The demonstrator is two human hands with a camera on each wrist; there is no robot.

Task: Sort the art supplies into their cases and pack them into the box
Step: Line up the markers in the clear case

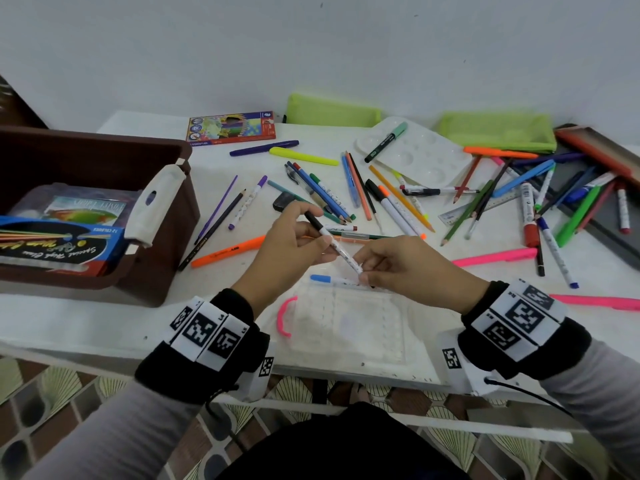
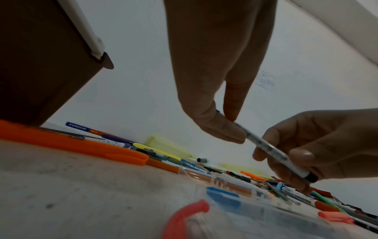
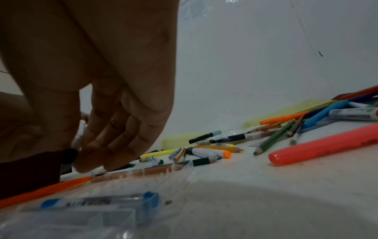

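From the head camera we see both hands meeting over the white table (image 1: pixel 86 317), sharing one black-capped white marker (image 1: pixel 334 244) that slants down from upper left to lower right. The left hand (image 1: pixel 291 244) pinches it near the black cap, thumb and forefinger curled on the barrel, while the right hand (image 1: pixel 408 268) pinches the lower end, just above a clear plastic case (image 1: pixel 349 327) with a pink handle (image 1: pixel 285 317). A blue-capped marker (image 1: pixel 329 279) lies at the case's far edge. The brown box (image 1: pixel 162 216) stands at the left with a blue pencil pack (image 1: pixel 65 242) inside, and an orange highlighter (image 1: pixel 227 251) lies just beside it. Loose pens and pencils are scattered across the middle and right, with a white paint palette (image 1: pixel 419 157), two green pouches (image 1: pixel 332 110) and a Staedtler pencil box (image 1: pixel 231 128) farther back. Over to the left wrist camera: we look up at the left hand (image 2: pixel 216 77), its fingertips (image 2: pixel 235 134) closed tight on the marker (image 2: pixel 272 150), and the right hand (image 2: pixel 319 145) curled round the other end, which shows a black tip. The orange highlighter (image 2: pixel 71 143) lies in front of the box (image 2: pixel 40 64), and the pink handle (image 2: pixel 182 216) is blurred in the foreground. From the right wrist camera, the right hand (image 3: pixel 98 80) fills the left side, fingers curled down; the marker (image 3: pixel 79 135) shows only as a sliver between them. The blue-capped marker (image 3: pixel 98 201) sits at the clear case (image 3: pixel 71 221), and a pink highlighter (image 3: pixel 325 145) lies to the right.
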